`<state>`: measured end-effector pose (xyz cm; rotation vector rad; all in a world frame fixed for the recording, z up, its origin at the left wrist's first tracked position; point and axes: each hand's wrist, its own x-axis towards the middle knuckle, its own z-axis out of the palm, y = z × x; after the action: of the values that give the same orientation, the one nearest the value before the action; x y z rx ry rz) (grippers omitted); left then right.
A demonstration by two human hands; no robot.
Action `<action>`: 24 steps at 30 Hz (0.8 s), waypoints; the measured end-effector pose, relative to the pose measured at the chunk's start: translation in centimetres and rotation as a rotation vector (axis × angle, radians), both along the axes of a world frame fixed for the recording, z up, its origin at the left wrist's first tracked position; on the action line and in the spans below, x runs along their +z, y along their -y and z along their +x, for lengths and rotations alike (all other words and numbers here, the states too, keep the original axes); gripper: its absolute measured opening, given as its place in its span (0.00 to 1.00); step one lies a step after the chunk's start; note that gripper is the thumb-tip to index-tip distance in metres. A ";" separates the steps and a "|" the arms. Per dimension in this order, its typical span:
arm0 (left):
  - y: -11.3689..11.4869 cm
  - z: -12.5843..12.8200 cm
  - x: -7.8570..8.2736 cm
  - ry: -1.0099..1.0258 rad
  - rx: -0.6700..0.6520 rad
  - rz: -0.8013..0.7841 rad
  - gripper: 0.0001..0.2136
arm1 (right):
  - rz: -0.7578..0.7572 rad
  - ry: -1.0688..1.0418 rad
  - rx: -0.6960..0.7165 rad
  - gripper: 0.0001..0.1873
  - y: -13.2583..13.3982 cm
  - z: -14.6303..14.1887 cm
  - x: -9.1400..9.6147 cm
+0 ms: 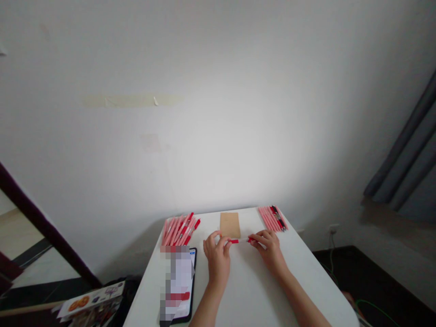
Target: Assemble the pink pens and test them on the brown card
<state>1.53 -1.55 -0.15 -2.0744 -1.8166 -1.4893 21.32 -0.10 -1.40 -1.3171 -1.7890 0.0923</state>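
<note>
Home room: bare wall [218,113], curtain [408,154], small table [252,290].

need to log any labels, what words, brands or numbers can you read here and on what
No text can be read.
phone screen: blurred out.
printed box, lower left: print too small.
held pen, pen piles, brown card: no legible marks.

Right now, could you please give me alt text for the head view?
The left hand and right hand hold a red-ended pen by its ends over a white table. Behind it lies a brown card between a left pile and a right pile of pens; a phone lies near the left edge.
</note>
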 end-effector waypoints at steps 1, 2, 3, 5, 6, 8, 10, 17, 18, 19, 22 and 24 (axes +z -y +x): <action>0.0 0.0 0.0 0.000 0.004 0.001 0.09 | -0.004 -0.002 0.001 0.15 0.0 0.0 0.0; 0.0 0.0 0.1 0.000 0.008 0.001 0.09 | -0.008 -0.002 0.002 0.15 0.0 0.0 0.0; 0.0 0.0 0.1 0.001 0.010 0.003 0.09 | -0.010 0.000 0.002 0.15 0.0 0.0 0.0; 0.0 0.0 0.2 0.002 0.009 0.011 0.08 | -0.009 0.005 -0.005 0.15 -0.1 0.0 -0.2; 0.0 0.0 0.2 0.000 0.008 0.016 0.08 | -0.006 0.008 -0.010 0.16 -0.1 0.0 -0.2; -0.1 -0.1 0.1 -0.008 0.011 0.023 0.09 | 0.003 0.009 -0.021 0.16 -0.2 0.1 -0.4; -0.1 -0.2 -0.1 -0.027 0.025 0.028 0.09 | 0.006 0.005 -0.030 0.17 -0.3 0.2 -0.5; 0.1 -0.3 -0.2 -0.163 0.181 0.030 0.06 | 0.009 -0.012 -0.066 0.19 -0.6 0.7 -0.8; 0.3 -0.3 0.0 -0.187 0.208 0.020 0.05 | 0.014 -0.011 -0.068 0.19 -0.7 0.7 -0.8; 0.5 -0.3 0.3 -0.214 0.231 0.003 0.04 | 0.020 -0.010 -0.069 0.19 -0.7 0.7 -0.9; 1.0 -0.2 0.8 -0.270 0.278 -0.076 0.06 | 0.029 -0.005 -0.065 0.19 -0.7 0.7 -0.9; 1.2 -0.2 0.9 -0.284 0.296 -0.112 0.06 | 0.029 -0.004 -0.062 0.19 -0.7 0.7 -0.9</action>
<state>1.33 -2.70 0.79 -1.8394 -2.0177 -0.9897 22.00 0.57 -2.33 -1.3493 -1.7387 0.0342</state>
